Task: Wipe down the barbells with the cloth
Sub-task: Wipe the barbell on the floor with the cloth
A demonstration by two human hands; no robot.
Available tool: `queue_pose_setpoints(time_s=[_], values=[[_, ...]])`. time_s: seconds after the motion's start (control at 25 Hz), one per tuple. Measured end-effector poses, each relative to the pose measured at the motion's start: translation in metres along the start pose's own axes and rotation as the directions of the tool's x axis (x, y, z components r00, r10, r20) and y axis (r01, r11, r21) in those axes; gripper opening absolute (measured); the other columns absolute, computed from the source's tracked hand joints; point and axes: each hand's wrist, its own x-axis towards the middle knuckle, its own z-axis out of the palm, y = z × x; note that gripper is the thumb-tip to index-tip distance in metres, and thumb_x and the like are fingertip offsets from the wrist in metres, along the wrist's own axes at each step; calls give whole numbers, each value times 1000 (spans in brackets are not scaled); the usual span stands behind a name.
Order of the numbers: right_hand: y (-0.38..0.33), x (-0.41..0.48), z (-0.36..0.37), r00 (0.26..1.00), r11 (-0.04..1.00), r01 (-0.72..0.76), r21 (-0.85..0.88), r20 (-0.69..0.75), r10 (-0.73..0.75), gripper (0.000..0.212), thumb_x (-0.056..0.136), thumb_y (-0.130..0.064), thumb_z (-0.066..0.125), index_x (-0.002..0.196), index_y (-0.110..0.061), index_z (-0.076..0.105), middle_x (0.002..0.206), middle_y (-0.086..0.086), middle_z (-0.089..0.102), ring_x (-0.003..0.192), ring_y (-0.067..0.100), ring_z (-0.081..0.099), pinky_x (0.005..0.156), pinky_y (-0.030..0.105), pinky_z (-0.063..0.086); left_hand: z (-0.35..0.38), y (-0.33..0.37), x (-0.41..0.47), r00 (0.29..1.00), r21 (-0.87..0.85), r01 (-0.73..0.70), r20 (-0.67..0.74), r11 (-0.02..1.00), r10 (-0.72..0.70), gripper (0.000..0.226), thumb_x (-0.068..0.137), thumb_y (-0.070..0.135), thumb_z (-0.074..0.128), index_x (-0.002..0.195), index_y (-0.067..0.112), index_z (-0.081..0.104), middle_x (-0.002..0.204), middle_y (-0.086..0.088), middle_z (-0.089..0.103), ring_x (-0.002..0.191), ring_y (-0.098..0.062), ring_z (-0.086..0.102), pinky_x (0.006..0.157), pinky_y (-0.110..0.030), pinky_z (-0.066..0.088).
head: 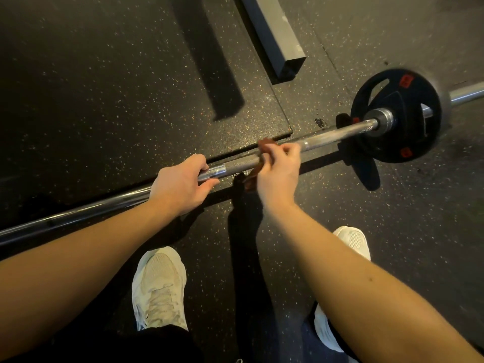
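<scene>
- gym floor (pixel 104 74) here is dark rubber matting with light speckles; there's a seam between mats running right under the bar, and one mat's corner sits just past it
- left hand (pixel 180 184) is wrapped around the barbell (pixel 335 133), fingers curled over the top of the shaft and thumb underneath; proper grip, sitting on the smooth bit just left of the knurling
- right hand (pixel 279 171) is just beside it on the right; fingers bent and pinching the cloth (pixel 264 144) against the shaft
- the cloth is a reddish-brown rag draped over the bar between the two hands; one end pokes up behind the shaft, the other hangs down in front near the right wrist; it's a bit blurry so can't make out more than that
- the barbell runs diagonally from lower left to upper right; it looks raised off the floor, since its shadow falls apart from it on the mat
- a black weight plate (pixel 398 116) with red markings is loaded on the right end; the sleeve sticks out past it toward the frame edge
- two white trainers on the floor below the arms; left shoe (pixel 158 286) mostly visible, right shoe (pixel 353 241) partly hidden by the right forearm
- further back, a grey square metal beam (pixel 275 35) lies on the floor, well apart from the bar
</scene>
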Motion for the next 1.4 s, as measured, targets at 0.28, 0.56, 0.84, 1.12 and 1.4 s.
queue_pose_setpoints(time_s=[0.28,0.56,0.84,1.12,1.4], values=[[16,14,-19,998,999,44,31,53,-46,16,92,-7,68,106,-13,73,112,-3,52,101,13,56,101,35,50,-1,0,0,1000,-14,18,0,1000,-18,30,93,55,66,107,35,49,89,13,62,73,-8,62,66,-32,53],[-10,-41,14,943,968,230,104,221,-248,22,90,-5,68,109,-15,74,109,-4,53,101,17,59,96,31,51,-1,0,1,999,-20,44,17,999,-43,29,91,56,66,102,38,46,83,12,61,70,-7,61,65,-31,51],[-5,-11,-1,996,993,-78,92,40,75,27,97,-10,64,123,-9,69,114,-3,48,103,14,57,99,29,50,-1,-1,1,1000,-3,27,7,1000,-27,29,92,58,64,103,39,45,87,13,61,67,-4,57,57,-23,40],[26,19,-37,993,998,3,-64,116,5,37,96,-9,65,133,-18,63,117,-3,48,110,13,57,103,38,52,-4,3,0,999,-36,31,31,999,-30,28,93,54,66,106,38,47,87,12,63,68,-5,61,56,-19,41],[10,-24,-9,923,948,300,-106,283,-260,48,94,-11,67,140,-23,60,114,-3,44,101,15,55,89,39,57,-7,3,-1,997,-52,56,46,997,-54,28,92,54,67,105,39,46,91,11,64,71,-5,62,58,-21,45]])
